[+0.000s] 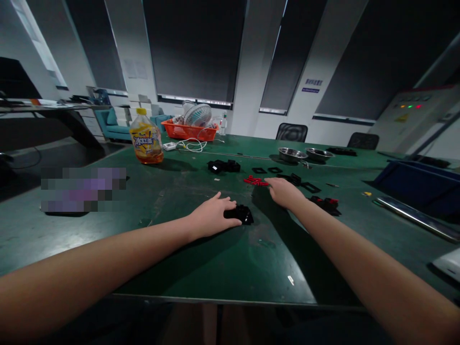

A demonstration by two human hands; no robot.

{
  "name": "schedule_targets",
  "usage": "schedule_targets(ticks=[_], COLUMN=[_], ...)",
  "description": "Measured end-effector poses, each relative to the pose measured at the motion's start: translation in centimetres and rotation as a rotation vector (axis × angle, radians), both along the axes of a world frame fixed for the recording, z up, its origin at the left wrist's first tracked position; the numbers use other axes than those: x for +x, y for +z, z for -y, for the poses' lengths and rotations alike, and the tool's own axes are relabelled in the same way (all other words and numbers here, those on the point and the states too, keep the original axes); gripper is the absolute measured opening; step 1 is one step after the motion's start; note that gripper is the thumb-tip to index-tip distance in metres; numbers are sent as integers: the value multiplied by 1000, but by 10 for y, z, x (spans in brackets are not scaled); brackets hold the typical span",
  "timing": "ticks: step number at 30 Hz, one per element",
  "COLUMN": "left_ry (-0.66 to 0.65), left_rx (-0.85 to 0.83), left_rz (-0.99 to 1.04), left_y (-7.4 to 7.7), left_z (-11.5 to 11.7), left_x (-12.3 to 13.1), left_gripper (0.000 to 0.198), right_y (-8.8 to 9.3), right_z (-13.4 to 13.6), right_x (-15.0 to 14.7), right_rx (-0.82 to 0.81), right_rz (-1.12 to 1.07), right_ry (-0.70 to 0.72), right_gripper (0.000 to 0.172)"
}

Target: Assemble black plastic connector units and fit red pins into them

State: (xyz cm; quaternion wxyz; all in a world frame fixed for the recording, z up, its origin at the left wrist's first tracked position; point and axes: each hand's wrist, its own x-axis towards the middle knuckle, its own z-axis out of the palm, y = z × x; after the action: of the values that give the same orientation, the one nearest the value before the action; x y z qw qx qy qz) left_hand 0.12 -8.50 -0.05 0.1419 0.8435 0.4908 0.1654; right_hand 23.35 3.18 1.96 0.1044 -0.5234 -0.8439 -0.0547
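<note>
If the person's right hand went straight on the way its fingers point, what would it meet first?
The right hand would most likely meet the small red pieces just ahead of its fingertips; from this single view, it may already be touching them.
</note>
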Motion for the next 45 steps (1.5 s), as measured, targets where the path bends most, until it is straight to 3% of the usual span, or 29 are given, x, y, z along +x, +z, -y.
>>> schedule_targets(ticks=[3,10,21,26,32,38,45], left_ry=[2,-12,-23,-23,-33,-21,-36], left_rx=[-3,18,26,16,9,-2,8], left_rz=[-8,3,-4,-9,-9,-36,-43], left_y=[0,-3,-3,-3,-3,-4,-3], left_z=[-1,-2,-2,-3,-3,-4,-2], left_x=[0,-2,-2,-1,-2,-2,-2], left_gripper=[53,52,51,53,50,45,45], right_y=[-4,-9,-1,7,6,7,10], right_z=[-10,-23,-9,12,36,49,60], right_x=[-4,-6,2,-4,-14,-20,-27], right_rx=[-43,-53,-49,-266,-602,-781,-766], right_rz=[51,51,-68,-544,-935,-987,-866], right_ry=[-21,-87,-15,129,253,369,406], right_gripper=[48,37,46,29,28,26,23])
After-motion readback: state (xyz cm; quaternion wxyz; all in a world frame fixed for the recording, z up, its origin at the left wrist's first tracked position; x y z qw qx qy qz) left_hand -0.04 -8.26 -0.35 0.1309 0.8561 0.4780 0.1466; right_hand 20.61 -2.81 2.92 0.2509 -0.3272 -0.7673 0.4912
